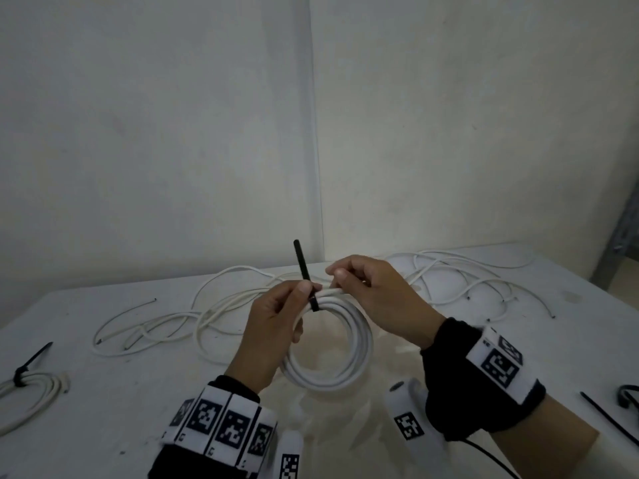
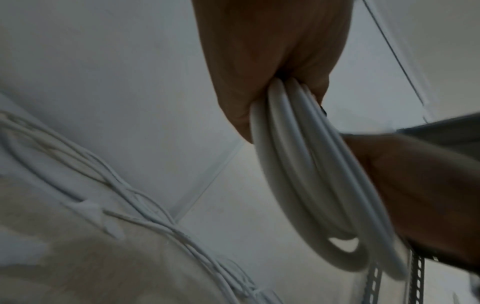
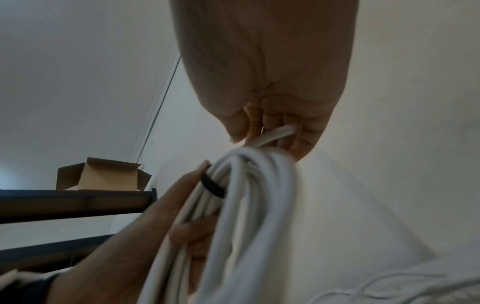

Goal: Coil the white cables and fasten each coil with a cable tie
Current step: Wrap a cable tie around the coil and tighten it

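A white cable coil [image 1: 332,347] is held up above the table between both hands. A black cable tie [image 1: 306,274] wraps the coil's top, its tail pointing up. My left hand [image 1: 276,323] grips the coil's left side and pinches the tie where it meets the coil. My right hand [image 1: 366,292] grips the coil's top just right of the tie, fingers curled round the strands. In the right wrist view the tie [image 3: 213,187] bands the coil [image 3: 246,216], and the cable's cut end [image 3: 283,131] lies in my right fingers. The left wrist view shows the coil [image 2: 311,185] in my left hand.
Loose white cables [image 1: 193,316] sprawl across the white table [image 1: 103,426] behind the coil, with more cables [image 1: 466,278] at the back right. A tied coil [image 1: 31,392] lies at the left edge. Spare black ties [image 1: 608,420] lie at the right. A cardboard box [image 3: 101,174] sits on a shelf.
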A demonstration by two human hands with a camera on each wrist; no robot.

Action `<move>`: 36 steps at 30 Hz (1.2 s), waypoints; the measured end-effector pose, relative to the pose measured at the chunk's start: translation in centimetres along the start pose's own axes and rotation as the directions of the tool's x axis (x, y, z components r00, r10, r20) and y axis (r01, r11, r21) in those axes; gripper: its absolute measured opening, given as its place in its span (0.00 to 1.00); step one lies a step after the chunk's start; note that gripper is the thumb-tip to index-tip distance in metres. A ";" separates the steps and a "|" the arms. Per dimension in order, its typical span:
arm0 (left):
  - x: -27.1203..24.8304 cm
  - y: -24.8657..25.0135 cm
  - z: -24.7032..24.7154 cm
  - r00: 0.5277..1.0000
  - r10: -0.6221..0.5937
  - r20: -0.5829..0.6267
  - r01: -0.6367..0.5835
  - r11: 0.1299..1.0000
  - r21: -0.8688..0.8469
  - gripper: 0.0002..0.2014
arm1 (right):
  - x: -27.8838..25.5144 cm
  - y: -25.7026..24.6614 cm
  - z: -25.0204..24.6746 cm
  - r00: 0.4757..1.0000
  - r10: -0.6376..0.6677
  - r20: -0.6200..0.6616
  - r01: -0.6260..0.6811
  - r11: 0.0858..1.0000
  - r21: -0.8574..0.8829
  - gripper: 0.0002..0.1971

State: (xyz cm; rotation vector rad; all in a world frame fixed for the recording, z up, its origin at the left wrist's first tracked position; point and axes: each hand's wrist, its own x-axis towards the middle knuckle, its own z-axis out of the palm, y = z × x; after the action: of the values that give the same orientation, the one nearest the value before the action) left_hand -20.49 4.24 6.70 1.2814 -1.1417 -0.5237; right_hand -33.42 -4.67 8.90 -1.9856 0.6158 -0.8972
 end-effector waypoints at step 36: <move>-1.0 -2.1 -5.5 0.977 -0.212 -0.028 0.212 0.977 0.013 0.05 | -1.1 0.7 6.6 0.972 0.235 0.018 -0.234 0.953 0.193 0.06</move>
State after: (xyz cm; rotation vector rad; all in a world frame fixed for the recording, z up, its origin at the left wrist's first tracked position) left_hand -15.53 7.05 5.08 1.4287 -0.9938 -0.6546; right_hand -29.01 -1.02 5.44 -1.6959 0.7227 -0.7853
